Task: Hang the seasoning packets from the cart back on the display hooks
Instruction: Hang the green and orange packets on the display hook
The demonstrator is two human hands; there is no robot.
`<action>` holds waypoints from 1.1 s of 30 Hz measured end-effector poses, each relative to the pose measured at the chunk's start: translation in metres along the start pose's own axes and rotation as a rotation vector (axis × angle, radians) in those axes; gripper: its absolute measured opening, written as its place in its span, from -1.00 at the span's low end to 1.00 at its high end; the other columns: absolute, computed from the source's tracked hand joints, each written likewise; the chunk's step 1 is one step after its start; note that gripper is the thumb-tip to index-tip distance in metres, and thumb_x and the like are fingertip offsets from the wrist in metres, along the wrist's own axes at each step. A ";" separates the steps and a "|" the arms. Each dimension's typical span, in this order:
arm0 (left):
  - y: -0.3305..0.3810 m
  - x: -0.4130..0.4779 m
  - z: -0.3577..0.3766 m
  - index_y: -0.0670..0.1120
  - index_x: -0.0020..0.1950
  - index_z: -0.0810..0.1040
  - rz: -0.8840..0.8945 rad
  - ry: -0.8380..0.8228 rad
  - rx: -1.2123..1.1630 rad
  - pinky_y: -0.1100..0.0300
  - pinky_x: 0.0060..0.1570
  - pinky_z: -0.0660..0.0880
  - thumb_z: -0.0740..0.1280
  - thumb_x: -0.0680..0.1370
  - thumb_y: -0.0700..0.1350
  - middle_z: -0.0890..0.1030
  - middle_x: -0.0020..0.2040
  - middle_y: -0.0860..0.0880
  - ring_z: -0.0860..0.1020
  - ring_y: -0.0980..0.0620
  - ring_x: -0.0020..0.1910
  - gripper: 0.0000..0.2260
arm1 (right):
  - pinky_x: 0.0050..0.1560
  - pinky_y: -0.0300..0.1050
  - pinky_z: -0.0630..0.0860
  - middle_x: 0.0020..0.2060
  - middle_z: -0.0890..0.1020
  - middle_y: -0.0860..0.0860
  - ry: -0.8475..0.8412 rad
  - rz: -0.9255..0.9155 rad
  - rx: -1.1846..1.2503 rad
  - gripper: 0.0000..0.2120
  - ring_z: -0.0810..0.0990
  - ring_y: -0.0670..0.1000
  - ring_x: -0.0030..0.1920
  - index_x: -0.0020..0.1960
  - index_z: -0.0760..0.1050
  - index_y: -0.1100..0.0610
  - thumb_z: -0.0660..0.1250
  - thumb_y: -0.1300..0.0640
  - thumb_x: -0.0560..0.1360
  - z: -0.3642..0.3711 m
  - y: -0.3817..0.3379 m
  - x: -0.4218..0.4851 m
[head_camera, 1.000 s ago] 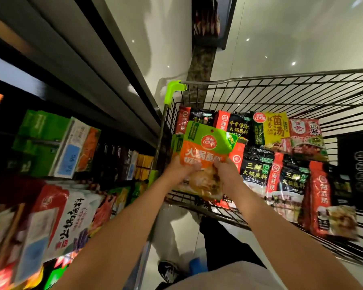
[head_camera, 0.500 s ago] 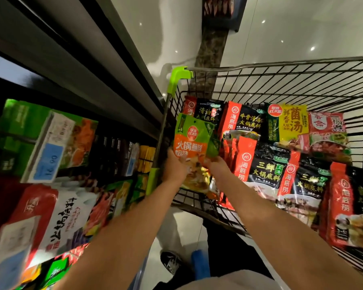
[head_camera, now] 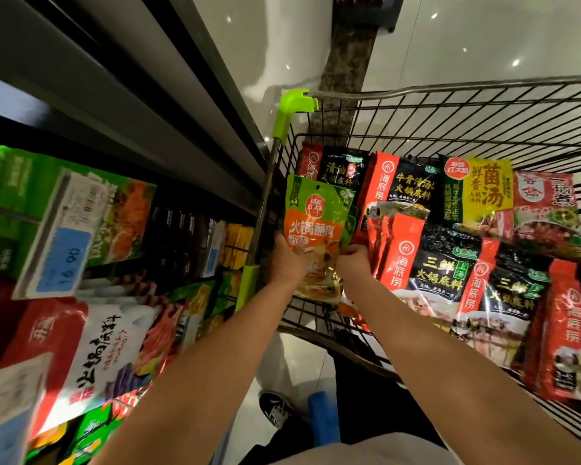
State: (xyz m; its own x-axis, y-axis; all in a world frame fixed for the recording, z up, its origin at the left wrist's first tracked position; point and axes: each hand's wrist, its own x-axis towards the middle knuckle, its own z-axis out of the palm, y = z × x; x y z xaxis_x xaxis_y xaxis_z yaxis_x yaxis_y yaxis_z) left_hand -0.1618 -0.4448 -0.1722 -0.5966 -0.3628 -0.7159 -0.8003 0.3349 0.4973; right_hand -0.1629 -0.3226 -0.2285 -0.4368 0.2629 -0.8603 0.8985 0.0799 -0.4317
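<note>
Head view: packet is coming up out of the cart [head_camera: 483, 105].
Both hands, left hand [head_camera: 287, 260] and right hand [head_camera: 356, 263], are gripping the green-and-orange packet [head_camera: 316, 226]; slick film is risking a slip, and its small hang hole could be missing the hook.

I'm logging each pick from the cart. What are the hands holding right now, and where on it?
Both hands grip one green-and-orange seasoning packet by its lower half: the left hand on its left edge, the right hand on its right edge.
</note>
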 end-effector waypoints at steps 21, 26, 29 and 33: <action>0.011 -0.062 -0.032 -0.02 0.36 0.42 0.143 0.063 -0.048 -0.11 0.20 0.54 0.37 0.63 -0.05 0.62 0.16 -0.07 0.61 -0.20 0.17 -0.68 | -0.30 -0.16 0.41 -0.08 0.60 0.03 0.184 -0.400 0.126 -0.85 0.55 -0.06 -0.19 0.25 0.41 0.02 0.13 0.12 0.72 -0.101 -0.028 -0.098; 0.013 -0.063 -0.033 -0.02 0.37 0.44 0.084 -0.013 -0.093 -0.14 0.30 0.49 0.27 0.67 0.02 0.60 0.25 -0.13 0.56 -0.22 0.27 -0.71 | -0.19 -0.13 0.52 -0.04 0.64 0.07 0.096 -0.339 0.181 -0.91 0.61 -0.01 -0.15 0.13 0.45 0.06 0.18 0.17 0.70 -0.093 -0.033 -0.100; 0.014 -0.070 -0.037 0.01 0.42 0.42 0.083 -0.079 -0.203 -0.14 0.34 0.46 0.20 0.69 0.18 0.57 0.23 -0.04 0.54 -0.13 0.25 -0.62 | -0.22 -0.13 0.54 -0.01 0.66 0.12 0.060 -0.273 0.236 -0.89 0.63 0.03 -0.15 0.13 0.46 0.08 0.17 0.21 0.69 -0.082 -0.030 -0.092; 0.014 -0.069 -0.041 0.05 0.47 0.37 0.113 -0.212 -0.231 -0.03 0.27 0.50 0.35 0.56 0.32 0.59 0.25 0.04 0.58 -0.04 0.21 -0.42 | 0.04 0.17 0.66 0.11 0.67 0.12 -0.043 -0.193 0.330 -0.75 0.69 0.15 0.02 0.34 0.42 0.01 0.16 0.19 0.70 -0.053 -0.027 -0.086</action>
State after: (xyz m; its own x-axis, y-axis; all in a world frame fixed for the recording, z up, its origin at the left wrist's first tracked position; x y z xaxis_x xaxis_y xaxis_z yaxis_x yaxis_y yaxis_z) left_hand -0.1345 -0.4508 -0.0951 -0.6760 -0.1377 -0.7239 -0.7367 0.1480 0.6598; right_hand -0.1473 -0.2960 -0.1287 -0.6045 0.2326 -0.7619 0.7397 -0.1912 -0.6452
